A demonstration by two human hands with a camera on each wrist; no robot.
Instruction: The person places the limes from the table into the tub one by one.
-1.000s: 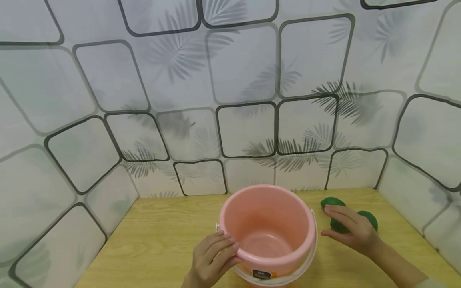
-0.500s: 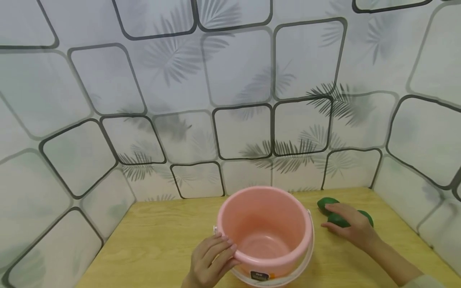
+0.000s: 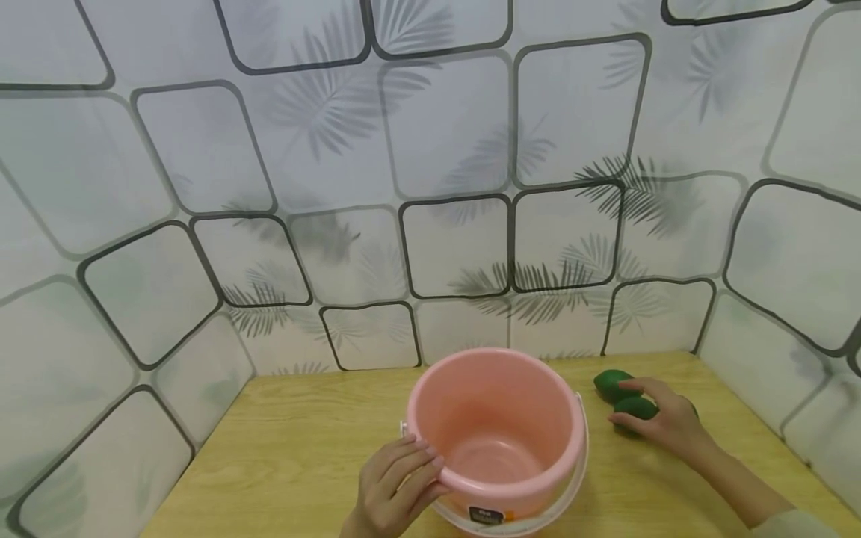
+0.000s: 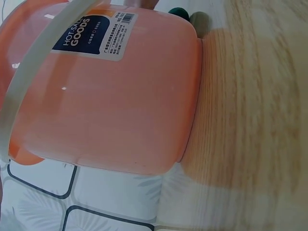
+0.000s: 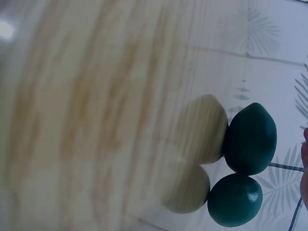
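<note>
My left hand (image 3: 397, 482) grips the near-left rim of a pink plastic bucket (image 3: 501, 491), thumb outside. The bucket stands upright with nothing visible inside. At its right, my right hand (image 3: 676, 430) is held low over dark green, lime-shaped fruits, thumb and fingers spread apart. One fruit (image 3: 635, 407) shows between thumb and fingers; another (image 3: 610, 386) lies just behind. A sliver of a third shows past the knuckles. In the right wrist view two fruits (image 5: 250, 139) rest on the table, side by side, and a bit of the hand (image 5: 304, 168) enters at the right edge.
A white handle (image 3: 580, 474) hangs down the bucket's front. Its wall bears a printed label (image 4: 94, 36). The wood-patterned table (image 3: 303, 441) is glossy and mirrors the fruits. Patterned walls (image 3: 464, 246) enclose the back and both sides.
My right hand has lowered slightly over the fruits, and its thumb and fingers have drawn nearer to each other. The left hand stays on the bucket rim. The head view has shifted slightly.
</note>
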